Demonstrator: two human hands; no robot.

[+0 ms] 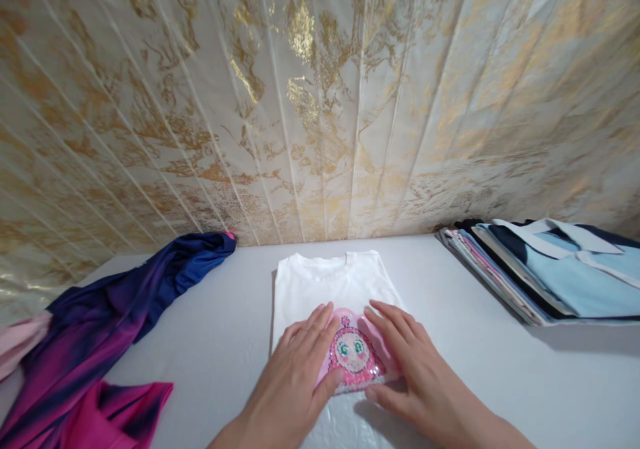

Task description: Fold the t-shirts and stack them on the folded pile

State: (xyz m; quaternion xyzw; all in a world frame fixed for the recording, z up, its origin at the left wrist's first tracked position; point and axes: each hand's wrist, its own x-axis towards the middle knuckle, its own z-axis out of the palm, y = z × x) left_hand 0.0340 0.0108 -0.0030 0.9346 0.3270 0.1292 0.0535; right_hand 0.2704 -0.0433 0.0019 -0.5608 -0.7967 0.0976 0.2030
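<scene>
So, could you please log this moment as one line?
left hand flat on white T-shirt | right hand flat on it, beside pink print | folded stack at right | purple garment at left

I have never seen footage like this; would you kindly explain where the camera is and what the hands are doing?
There is no machine: one camera on a person's head looks down at their bare hands. The left hand and right hand lie flat and open on a folded white T-shirt, either side of its pink sequinned face motif, holding nothing. All rests on a white table. A blue-and-magenta garment lies loose at left; a stack of folded clothes sits at right.
</scene>
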